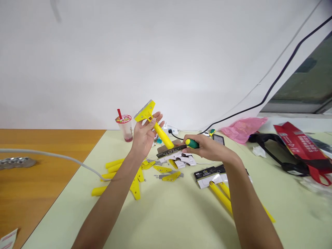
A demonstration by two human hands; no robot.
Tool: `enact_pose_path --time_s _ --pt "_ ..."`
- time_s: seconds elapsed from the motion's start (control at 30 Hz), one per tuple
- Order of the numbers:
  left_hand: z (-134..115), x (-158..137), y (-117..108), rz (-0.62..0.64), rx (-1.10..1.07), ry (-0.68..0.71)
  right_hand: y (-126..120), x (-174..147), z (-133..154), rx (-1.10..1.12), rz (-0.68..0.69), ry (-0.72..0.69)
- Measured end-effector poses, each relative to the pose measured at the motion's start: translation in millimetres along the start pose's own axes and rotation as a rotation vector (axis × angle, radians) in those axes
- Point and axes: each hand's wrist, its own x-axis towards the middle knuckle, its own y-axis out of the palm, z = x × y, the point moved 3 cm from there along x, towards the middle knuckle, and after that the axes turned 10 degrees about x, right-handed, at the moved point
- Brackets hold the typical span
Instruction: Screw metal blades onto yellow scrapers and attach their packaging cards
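left hand (143, 135): bare, no ring, no glove | right hand (207, 147): bare, no ring, no glove | wrists: no watch or band | forearms: bare, slim, no sleeves in view up to frame edge

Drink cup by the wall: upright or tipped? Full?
Upright. The drink cup stands on the table, red straw pointing up; only a little reddish liquid shows at the bottom.

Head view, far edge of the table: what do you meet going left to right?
Metal pieces → drink cup → yellow scraper in the left hand → green-handled screwdriver in the right hand → pink bag → red bag.
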Motion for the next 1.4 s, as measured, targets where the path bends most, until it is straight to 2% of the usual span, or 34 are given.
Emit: enact_pose_path --time_s 0.2,0.37,0.57,0.73,0.87,1.03,1.13,1.27,1.33,1.4 --pt "9.7 -3.8 6.0 0.113 -0.012 -0.096 -2.3 -2.7 7.7 0.104 -0.139 -0.026" --pt "7.9 -1.6 2.9 0.198 -0.035 -0.14 -7.7 -4.9 11.7 0.112 -0.273 0.001" --pt "7.7 -4.9 8.0 0.21 -0.054 -0.255 -7.9 -2.8 9.8 0.133 -0.366 0.075" --pt "17.0 -8.2 10.8 0.174 0.109 -0.308 -3.0 2.0 10.5 0.008 -0.446 0.032" --pt "16.9 -8.2 7.3 0.3 0.295 -0.284 2.3 4.6 13.8 -0.022 -0.507 -0.005" --pt "15.8 -10.4 3.1 0.495 0.484 -0.37 6.0 5.3 16.5 0.039 -0.517 -0.054" --pt "17.3 -10.2 2.2 0.517 0.511 -0.429 3.9 4.7 13.9 0.048 -0.508 -0.064" --pt "13.9 -11.1 3.8 0.507 0.456 -0.488 -1.9 2.3 9.1 0.011 -0.529 -0.008" --pt "8.9 -13.3 6.3 0.555 0.479 -0.466 -3.0 0.8 9.6 0.014 -0.516 0.006" --pt "3.8 -16.3 9.3 0.634 0.595 -0.405 -3.2 -1.3 10.1 0.042 -0.472 0.008"
